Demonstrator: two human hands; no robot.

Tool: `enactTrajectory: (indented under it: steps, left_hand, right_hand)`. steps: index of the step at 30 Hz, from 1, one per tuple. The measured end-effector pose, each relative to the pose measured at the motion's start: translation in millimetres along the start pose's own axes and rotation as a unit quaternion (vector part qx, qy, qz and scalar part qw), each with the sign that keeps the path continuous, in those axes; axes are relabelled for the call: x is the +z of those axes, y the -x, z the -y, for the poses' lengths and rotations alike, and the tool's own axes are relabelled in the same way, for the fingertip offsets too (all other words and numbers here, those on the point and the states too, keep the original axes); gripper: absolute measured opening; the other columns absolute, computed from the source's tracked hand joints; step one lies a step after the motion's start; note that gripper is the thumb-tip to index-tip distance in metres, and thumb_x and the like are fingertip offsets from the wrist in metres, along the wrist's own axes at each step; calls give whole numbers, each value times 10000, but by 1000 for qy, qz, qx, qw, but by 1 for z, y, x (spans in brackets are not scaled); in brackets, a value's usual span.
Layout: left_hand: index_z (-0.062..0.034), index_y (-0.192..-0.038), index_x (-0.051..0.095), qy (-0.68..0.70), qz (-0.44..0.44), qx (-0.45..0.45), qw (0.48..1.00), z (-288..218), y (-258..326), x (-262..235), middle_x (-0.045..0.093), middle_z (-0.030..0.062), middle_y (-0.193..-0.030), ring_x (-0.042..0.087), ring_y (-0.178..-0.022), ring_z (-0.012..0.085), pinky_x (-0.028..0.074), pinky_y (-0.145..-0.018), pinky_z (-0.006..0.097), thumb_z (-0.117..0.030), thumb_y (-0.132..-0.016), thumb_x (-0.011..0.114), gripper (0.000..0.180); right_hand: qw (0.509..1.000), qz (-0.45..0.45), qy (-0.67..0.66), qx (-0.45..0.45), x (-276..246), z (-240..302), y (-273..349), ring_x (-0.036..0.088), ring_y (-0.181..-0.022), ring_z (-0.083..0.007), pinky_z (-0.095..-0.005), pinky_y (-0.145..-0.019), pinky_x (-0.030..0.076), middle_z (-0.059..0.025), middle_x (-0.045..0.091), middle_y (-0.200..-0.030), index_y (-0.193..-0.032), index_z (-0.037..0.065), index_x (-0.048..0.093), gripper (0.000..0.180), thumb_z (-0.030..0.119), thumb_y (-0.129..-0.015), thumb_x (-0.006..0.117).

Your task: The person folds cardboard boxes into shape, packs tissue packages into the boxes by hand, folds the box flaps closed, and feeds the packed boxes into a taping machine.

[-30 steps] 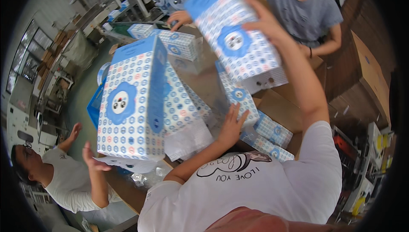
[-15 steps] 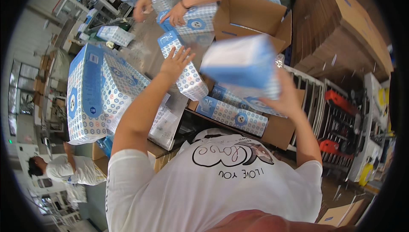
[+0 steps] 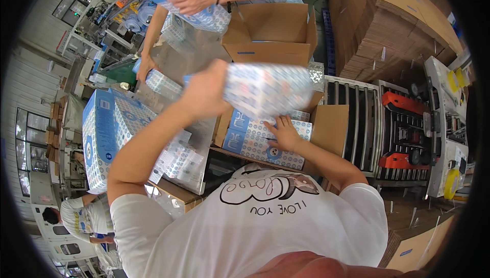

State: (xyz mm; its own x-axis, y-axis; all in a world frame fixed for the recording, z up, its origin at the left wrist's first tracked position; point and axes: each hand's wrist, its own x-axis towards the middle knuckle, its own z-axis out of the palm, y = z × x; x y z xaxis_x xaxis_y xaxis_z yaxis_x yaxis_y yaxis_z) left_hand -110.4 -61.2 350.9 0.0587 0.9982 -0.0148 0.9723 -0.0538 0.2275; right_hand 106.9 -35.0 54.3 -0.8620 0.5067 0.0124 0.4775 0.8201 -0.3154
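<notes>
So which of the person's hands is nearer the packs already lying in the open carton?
Right. The right hand rests flat on the packs in the carton. The left hand is raised above them, gripping a separate blue-and-white pack over the carton.

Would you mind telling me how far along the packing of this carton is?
Done: several blue-and-white packs already lie in the open carton. In hand: the left hand holds another pack above it, while the right hand rests on those inside. Left: a large wrapped bundle stands beside it.
</notes>
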Motion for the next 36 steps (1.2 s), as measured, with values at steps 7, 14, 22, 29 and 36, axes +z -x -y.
enactTrajectory:
  steps: [7,14,22,29,36]
  left_hand:
    - [10,-920,465,-230,-49,273,933,-51,-28,179,487,190,-854,581,-730,412,504,-694,460,-88,-621,682,383]
    - [-12,-904,475,-150,-162,279,934,-41,-36,237,477,170,-860,609,-683,353,513,-674,415,-125,-638,683,356]
    - [18,-1011,521,-122,178,252,943,-28,-132,281,577,216,-1029,653,-882,267,546,-638,403,-216,-607,765,527]
    - [24,-1197,478,115,124,286,943,53,-103,276,492,182,-1196,498,-1130,351,398,-991,407,-373,-756,686,628]
    - [-49,-1374,408,16,-47,300,953,123,-80,289,446,135,-1378,384,-1293,321,315,-1076,402,-343,-871,604,615]
  right_hand:
    - [977,24,-213,20,53,-10,13,414,-1255,-450,-425,-1053,369,-272,338,-1428,-1436,123,327,776,429,-811,671]
    - [955,145,-199,168,-15,18,28,518,-1185,-346,-415,-984,435,-186,422,-1407,-1350,106,446,676,455,-813,664]
    - [991,19,-112,72,-21,26,35,189,-1406,-409,-476,-1159,163,-214,245,-1501,-1444,128,352,792,362,-779,712]
    - [783,-386,60,483,-60,-2,132,489,-1207,-332,-442,-1011,378,-200,513,-1317,-1288,-2,504,608,159,-754,745]
    - [718,-264,-319,559,-64,-58,176,651,-743,-156,-305,-661,507,-111,701,-843,-1005,-35,666,240,75,-795,704]
